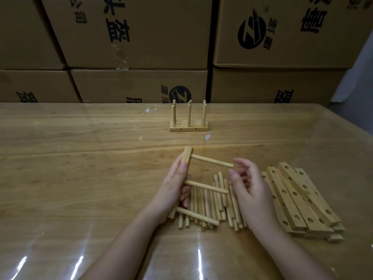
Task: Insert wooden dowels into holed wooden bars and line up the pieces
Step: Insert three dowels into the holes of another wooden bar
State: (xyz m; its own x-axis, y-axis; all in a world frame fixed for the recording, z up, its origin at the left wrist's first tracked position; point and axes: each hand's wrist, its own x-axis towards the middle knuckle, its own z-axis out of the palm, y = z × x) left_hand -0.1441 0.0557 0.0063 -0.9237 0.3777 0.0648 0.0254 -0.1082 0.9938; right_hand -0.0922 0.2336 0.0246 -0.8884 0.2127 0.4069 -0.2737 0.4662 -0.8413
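Clamped in left hand (173,184) fingers (182,168) above tabletop (80,178) — one holed bar (186,160), three dowels (205,187) inserted. Right hand (250,190) fingers apart, index touching top dowel's tip. Beneath — loose dowels (198,207), too many to count.

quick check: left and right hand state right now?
Left hand: grips the holed bar.
Right hand: fingers curled at the tip of the top dowel; cannot tell if it is pinching it.
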